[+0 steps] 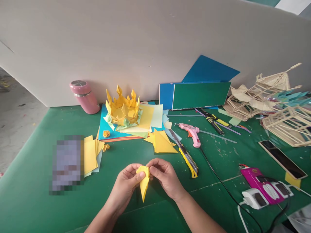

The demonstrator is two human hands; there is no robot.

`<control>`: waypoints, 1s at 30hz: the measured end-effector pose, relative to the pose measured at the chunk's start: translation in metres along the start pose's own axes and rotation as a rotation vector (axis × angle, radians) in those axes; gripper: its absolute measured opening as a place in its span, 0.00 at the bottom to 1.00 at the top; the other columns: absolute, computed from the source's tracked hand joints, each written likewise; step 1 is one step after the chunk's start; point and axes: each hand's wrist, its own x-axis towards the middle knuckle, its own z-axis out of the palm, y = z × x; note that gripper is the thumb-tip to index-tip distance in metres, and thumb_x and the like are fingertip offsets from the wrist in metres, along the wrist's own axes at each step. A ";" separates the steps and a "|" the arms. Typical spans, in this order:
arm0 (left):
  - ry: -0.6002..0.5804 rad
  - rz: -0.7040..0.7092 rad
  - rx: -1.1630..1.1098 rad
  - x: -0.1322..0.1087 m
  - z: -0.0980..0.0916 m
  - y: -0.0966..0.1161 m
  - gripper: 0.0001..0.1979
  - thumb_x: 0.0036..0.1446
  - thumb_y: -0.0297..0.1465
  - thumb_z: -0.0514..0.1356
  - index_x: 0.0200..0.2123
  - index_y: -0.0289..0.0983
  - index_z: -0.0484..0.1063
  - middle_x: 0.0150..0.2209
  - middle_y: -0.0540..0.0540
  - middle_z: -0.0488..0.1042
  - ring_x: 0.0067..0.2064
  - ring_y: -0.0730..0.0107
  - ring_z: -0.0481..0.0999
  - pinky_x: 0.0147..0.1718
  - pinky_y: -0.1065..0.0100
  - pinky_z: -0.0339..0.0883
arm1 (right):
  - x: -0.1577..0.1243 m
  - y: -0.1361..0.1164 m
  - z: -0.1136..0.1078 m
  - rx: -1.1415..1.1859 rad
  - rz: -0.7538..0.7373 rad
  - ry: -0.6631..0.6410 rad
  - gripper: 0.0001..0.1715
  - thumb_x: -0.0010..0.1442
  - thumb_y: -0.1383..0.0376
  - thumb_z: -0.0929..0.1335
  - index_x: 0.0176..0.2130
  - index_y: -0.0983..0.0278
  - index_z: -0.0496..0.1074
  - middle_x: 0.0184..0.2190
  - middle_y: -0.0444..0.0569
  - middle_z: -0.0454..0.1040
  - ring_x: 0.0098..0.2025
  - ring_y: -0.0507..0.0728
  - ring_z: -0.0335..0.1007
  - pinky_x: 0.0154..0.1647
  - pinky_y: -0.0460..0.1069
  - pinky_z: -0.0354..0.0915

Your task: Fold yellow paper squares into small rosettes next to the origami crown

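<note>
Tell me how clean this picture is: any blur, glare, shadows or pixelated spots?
In the head view, coarse pixelation hides what lies under the greyish patch; in that head view, the left hand, right hand and folded yellow paper look fairly sharp; the head view's light is soft, with dim shading on the green table between the forearms and no harsh glare.

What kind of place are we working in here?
Probably a craft workspace: a green table holds a pink glue gun, a yellow utility knife and a folded yellow paper crown.
</note>
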 end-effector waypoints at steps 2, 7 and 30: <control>-0.004 0.004 0.013 0.000 0.000 -0.001 0.14 0.36 0.35 0.73 0.26 0.35 0.75 0.22 0.48 0.78 0.28 0.69 0.77 0.31 0.72 0.69 | 0.000 0.000 0.000 -0.010 -0.007 -0.003 0.11 0.50 0.57 0.73 0.30 0.62 0.76 0.24 0.42 0.73 0.24 0.49 0.66 0.28 0.45 0.68; 0.082 0.063 0.104 0.001 0.000 0.000 0.16 0.32 0.36 0.73 0.26 0.35 0.79 0.25 0.46 0.80 0.29 0.66 0.77 0.31 0.69 0.71 | -0.002 -0.004 0.000 -0.179 -0.105 0.016 0.09 0.54 0.58 0.70 0.31 0.62 0.76 0.26 0.44 0.74 0.26 0.51 0.68 0.29 0.46 0.69; 0.169 0.214 0.216 0.004 0.000 -0.004 0.12 0.33 0.34 0.72 0.26 0.39 0.81 0.28 0.47 0.81 0.32 0.64 0.78 0.33 0.69 0.73 | -0.005 -0.001 0.005 -0.527 -0.425 0.084 0.02 0.56 0.65 0.69 0.31 0.61 0.71 0.27 0.45 0.71 0.28 0.52 0.68 0.31 0.47 0.68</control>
